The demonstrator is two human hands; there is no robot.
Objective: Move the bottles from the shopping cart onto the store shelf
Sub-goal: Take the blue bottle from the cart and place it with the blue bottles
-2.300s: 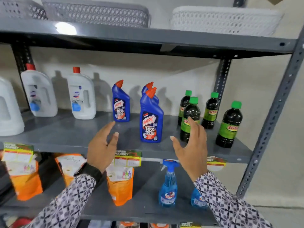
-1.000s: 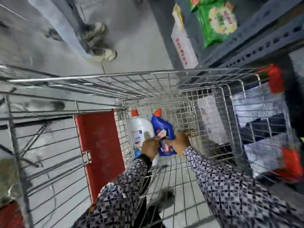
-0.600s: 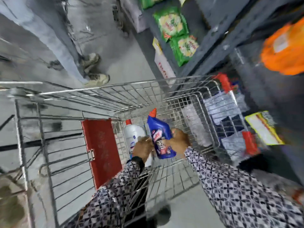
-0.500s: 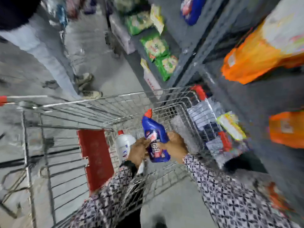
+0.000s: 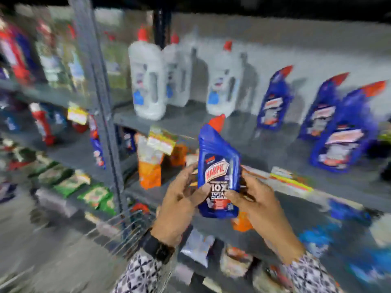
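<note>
A blue Harpic bottle (image 5: 219, 166) with an orange-red cap is upright in front of me, below the level of the grey store shelf (image 5: 264, 142). My left hand (image 5: 179, 206) grips its left side and my right hand (image 5: 258, 204) grips its right side. On that shelf stand three white bottles (image 5: 148, 81) with red caps and three blue Harpic bottles (image 5: 273, 100) further right. A corner of the wire shopping cart (image 5: 118, 231) shows at the lower left. The view is blurred by motion.
A grey shelf upright (image 5: 99, 98) rises at the left of the bay. Orange pouches (image 5: 149, 170) and price tags (image 5: 161, 140) sit on the shelf below. Blue spray bottles (image 5: 347, 212) are low on the right. Green packets (image 5: 69, 182) lie on the neighbouring rack.
Both hands have lifted the blue Harpic bottle out of the cart and up in front of the shelf. My view has swung from the cart to the shelf.
</note>
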